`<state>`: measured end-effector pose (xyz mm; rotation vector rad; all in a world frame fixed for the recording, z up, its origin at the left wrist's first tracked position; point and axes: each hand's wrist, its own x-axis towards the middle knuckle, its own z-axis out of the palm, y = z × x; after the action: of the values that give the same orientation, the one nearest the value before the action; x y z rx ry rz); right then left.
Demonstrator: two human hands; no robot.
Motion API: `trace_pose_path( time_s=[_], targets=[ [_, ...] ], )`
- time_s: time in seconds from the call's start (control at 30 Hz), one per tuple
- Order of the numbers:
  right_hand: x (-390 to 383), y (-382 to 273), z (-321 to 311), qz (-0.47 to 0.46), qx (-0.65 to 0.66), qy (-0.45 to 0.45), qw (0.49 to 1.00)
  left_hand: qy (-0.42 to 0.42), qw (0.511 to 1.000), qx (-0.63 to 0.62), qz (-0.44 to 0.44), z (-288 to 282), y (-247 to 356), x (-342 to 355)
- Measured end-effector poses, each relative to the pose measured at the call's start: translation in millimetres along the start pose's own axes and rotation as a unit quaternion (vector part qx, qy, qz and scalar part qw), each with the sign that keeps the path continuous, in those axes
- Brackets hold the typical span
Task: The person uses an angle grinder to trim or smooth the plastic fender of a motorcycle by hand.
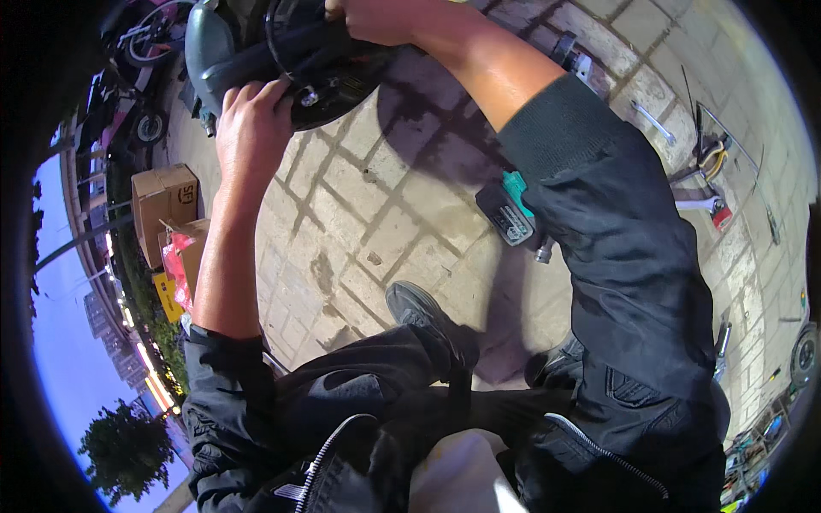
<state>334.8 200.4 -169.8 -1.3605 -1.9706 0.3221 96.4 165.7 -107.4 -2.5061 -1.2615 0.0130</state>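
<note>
Head view: the person squats on grey paving and works on the wheel [321, 64] of a scooter at the top of the picture; it is a black tyre on a dark hub, with the grey-blue fender [205, 47] just beside it. The left hand [252, 128] is closed around the lower edge of the tyre, fingers curled over the rubber; the right hand [368, 17] grips the upper part of the wheel, but the frame edge cuts it, so I cannot tell how firmly it holds. The two hands are apart, one on each side of the wheel.

The step in hand seems to be seating or turning the wheel at its axle; I judge the next move needs both hands steady on the wheel, and then a tool.

Counted: one cordless driver [511, 212], black and teal, on the ground under the right arm; two cardboard boxes [167, 205] at the left; one silver wrench [654, 122] and one pair of pliers [708, 156] at the right, well apart from the hands; two black shoes [419, 312].
</note>
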Motion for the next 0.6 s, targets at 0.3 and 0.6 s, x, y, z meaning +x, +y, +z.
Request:
trace_pose_path(
  time_s=[0.3,0.6],
  targets=[
    [3.7,23.0,24.2,-0.123,-0.032,0.085,0.988,0.026,0.999,-0.008,0.018,-2.5,1.1,0.3],
    [8.3,29.3,15.6,-0.188,-0.211,-0.016,0.959,-0.019,0.998,-0.041,-0.040,-3.5,11.9,4.0]
  ],
)
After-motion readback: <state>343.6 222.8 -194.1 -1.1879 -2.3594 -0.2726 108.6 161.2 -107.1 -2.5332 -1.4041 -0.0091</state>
